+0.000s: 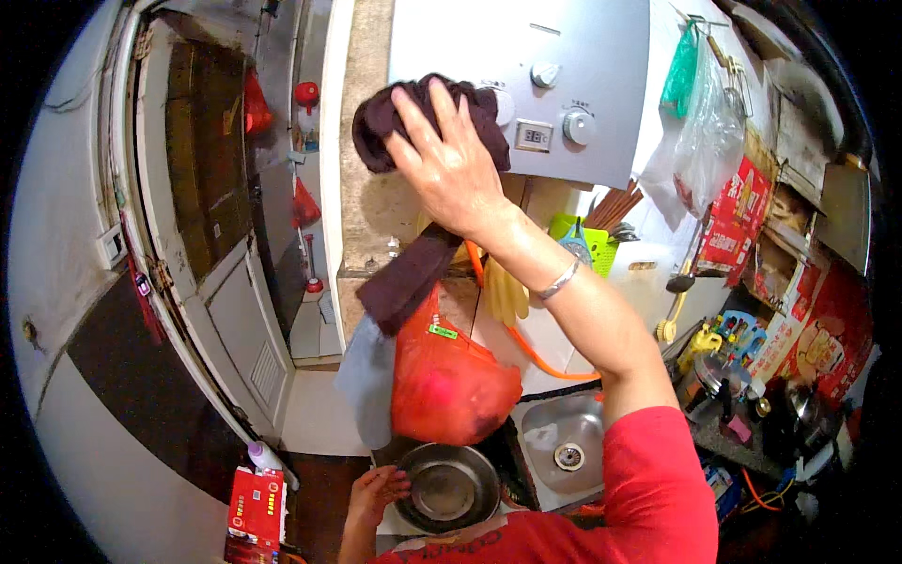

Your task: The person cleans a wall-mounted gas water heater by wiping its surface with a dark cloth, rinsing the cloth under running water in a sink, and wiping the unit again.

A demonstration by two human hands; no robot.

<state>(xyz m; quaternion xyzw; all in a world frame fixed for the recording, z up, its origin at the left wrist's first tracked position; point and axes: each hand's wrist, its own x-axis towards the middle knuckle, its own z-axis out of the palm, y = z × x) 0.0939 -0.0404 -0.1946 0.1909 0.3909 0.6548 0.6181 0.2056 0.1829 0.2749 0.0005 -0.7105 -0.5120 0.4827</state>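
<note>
My right hand [451,155] is raised, its fingers spread over a bunched dark cloth [373,134]. The cloth lies against the lower left corner of a silver gas water heater [451,42], beside the tiled wall. It partly covers a control knob [502,106]; two other knobs and a small display show to the right. A strip of dark fabric [412,282] hangs below my wrist. Low down, my left hand [380,490] holds nothing visible, with fingers loosely bent by the rim of a dark metal pan [486,486]. Whether it touches the rim is unclear.
A red plastic bag [451,381] hangs above the pan, near yellow rubber gloves [504,292] and an orange hose [539,363]. A steel sink [550,451] is right of the pan. A green utensil basket [602,250] hangs below the heater. A door [246,331] stands at left.
</note>
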